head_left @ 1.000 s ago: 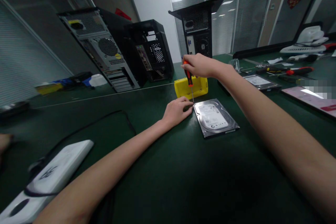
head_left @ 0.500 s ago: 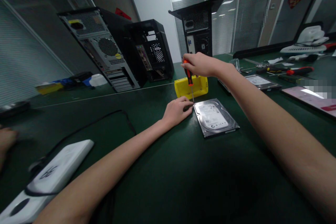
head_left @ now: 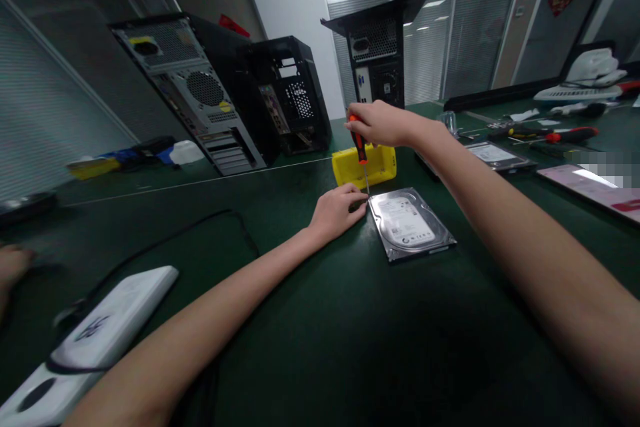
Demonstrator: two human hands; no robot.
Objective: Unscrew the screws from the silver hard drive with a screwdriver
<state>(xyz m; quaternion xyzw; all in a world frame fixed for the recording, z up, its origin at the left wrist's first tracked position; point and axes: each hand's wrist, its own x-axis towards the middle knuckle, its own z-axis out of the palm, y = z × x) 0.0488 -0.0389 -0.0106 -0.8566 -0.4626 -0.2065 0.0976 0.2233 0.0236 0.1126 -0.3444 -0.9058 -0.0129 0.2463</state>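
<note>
- Dark green tabletop [head_left: 320, 347], black metal computer tower [head_left: 379, 90] at twelve o'clock.
- Silver rectangular hard drive [head_left: 407, 220] lies flat on it, yellow plastic box [head_left: 345, 170] at its eleven.
- Right hand [head_left: 373, 123] wraps a red-and-black screwdriver [head_left: 361, 151], tip at the drive's ten-o'clock corner!
- Left hand [head_left: 337, 211] there too, thumb and forefinger nearly together; can't tell if they hold anything.

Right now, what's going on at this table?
A person's right hand grips an orange-and-black screwdriver, its tip down at the far left corner of a hard drive lying label up on the green tabletop. The left hand is right at that same corner. A yellow plastic case sits behind the drive.
</note>
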